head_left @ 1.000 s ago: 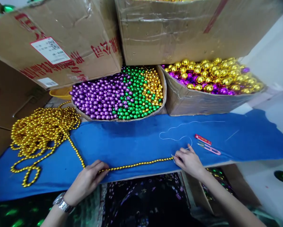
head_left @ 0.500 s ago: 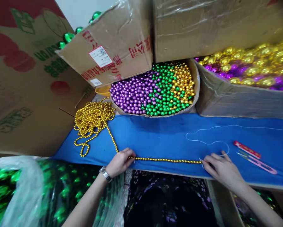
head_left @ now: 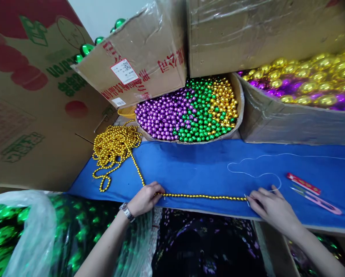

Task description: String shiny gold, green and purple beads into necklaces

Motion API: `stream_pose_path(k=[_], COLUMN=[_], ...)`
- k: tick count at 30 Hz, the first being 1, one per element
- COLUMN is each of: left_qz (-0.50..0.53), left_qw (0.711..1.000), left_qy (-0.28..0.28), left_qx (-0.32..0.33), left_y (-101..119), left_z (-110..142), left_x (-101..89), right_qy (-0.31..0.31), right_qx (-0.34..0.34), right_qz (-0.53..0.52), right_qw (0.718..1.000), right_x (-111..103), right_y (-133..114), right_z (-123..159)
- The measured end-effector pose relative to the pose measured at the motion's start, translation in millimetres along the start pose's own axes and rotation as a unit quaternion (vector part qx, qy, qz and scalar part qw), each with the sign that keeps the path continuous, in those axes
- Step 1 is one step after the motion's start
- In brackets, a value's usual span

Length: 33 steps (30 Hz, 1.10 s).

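A gold bead string (head_left: 204, 197) lies straight along the front of the blue cloth (head_left: 189, 165). My left hand (head_left: 145, 198), with a metal watch at the wrist, pinches it near the left. From there the string runs up to a heaped pile of gold beads (head_left: 116, 144). At the string's right end my right hand (head_left: 272, 207) is closed, its fingertips by a short white mark on the cloth. A thin white thread (head_left: 254, 176) loops away from behind that hand. Exactly what the right fingers pinch is partly hidden.
Pink-handled scissors (head_left: 319, 200) and a red strip (head_left: 303, 183) lie to the right. Behind stands a carton of purple, green and gold beads (head_left: 186, 111), beside a box of larger gold beads (head_left: 310, 82). A bag of green beads (head_left: 74, 227) sits front left.
The view has shifted very slightly. Both hands keep their places on the bead string, and nothing else has visibly moved.
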<state>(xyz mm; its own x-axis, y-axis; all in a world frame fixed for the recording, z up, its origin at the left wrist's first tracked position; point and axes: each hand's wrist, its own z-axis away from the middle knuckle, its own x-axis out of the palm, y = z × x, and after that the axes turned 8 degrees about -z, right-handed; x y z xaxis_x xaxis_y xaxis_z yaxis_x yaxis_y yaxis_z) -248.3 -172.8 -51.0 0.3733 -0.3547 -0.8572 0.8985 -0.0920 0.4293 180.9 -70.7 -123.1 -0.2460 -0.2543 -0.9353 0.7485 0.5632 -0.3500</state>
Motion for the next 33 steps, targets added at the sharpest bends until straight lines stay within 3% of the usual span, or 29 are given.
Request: stream_pose_path(k=[8, 16, 26, 33], left_qz=[-0.008, -0.013, -0.023, -0.071], left_qw=[1.0, 1.0, 0.999, 0.997], left_qy=[0.003, -0.023, -0.045, -0.009], left_qx=[-0.014, -0.012, -0.012, -0.025], left_y=[0, -4, -3, 6], left_z=[-3, -6, -11, -17], left_x=[1.1, -0.8, -3.7, -2.3], right_qy=[0.008, 0.001, -0.005, -0.005], right_qx=[-0.004, 0.041, 0.056, 0.041], right_qz=[-0.001, 0.0, 0.002, 0.013], right_qw=[1.0, 0.999, 0.998, 0.999], right_x=[4, -14, -22, -24], right_y=[2, -19, -20, -17], right_z=[-1, -9, -11, -11])
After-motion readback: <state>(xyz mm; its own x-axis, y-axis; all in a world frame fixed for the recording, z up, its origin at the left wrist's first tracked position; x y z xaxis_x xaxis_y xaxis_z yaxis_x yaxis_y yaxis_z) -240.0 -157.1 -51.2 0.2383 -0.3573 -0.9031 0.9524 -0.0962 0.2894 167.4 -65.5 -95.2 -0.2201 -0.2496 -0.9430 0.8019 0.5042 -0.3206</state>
